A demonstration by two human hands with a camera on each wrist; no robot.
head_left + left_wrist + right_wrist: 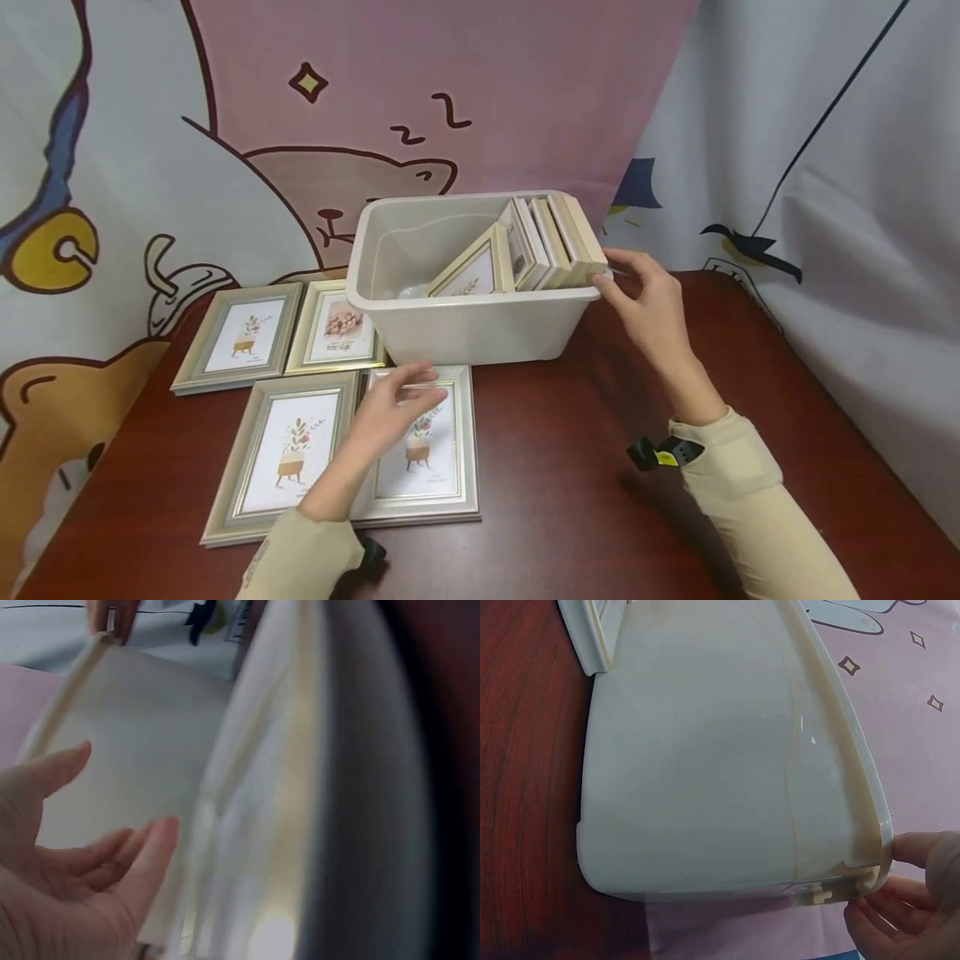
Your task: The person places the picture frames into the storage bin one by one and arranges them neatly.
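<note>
My right hand (648,312) pinches the right end of the rim of a white plastic bin (472,329); in the right wrist view its thumb and fingers (911,900) hold the bin's corner (682,780). Inside the bin, several cream picture frames (547,242) stand on edge at the right, and another frame (468,271) leans at a slant beside them. My left hand (390,412) hovers over a silvery picture frame (467,442) in front of the bin, holding nothing. Its thumb and fingers are spread apart in the left wrist view (90,862).
Left of the bin lie a grey-gold frame (243,337), a cream frame (341,329) with a pink flower picture and another grey-gold frame (288,446). All are on a dark red table (555,483). A cartoon-print cloth (525,100) hangs behind the table.
</note>
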